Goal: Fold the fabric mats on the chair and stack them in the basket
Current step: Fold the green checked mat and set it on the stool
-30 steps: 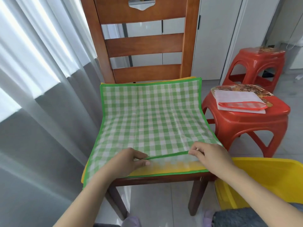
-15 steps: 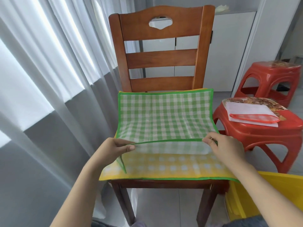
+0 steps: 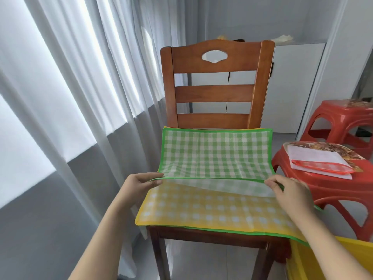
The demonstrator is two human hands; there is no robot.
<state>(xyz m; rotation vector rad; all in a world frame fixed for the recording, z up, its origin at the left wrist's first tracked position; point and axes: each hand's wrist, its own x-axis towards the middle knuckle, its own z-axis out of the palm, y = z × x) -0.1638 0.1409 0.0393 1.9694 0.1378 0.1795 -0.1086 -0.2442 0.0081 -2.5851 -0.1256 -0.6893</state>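
Wooden chair (image 3: 217, 98) – grey curtains (image 3: 70, 98), red stools (image 3: 333, 188).

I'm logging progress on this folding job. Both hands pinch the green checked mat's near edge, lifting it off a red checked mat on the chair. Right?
Not quite. In the head view the left hand and right hand lift the green checked mat off a yellow checked mat, not red, on the chair.

A: The chair (image 3: 215, 93) is of brown wood with a smooth, slightly shiny varnish. The green mat (image 3: 215, 154) looks like thin non-woven cloth, matt, and a little see-through at the lifted edge.

B: The yellow mat (image 3: 201, 211) has the same matt cloth. The red stool (image 3: 343, 188) is glossy plastic, and the curtain (image 3: 66, 98) is soft sheer cloth.
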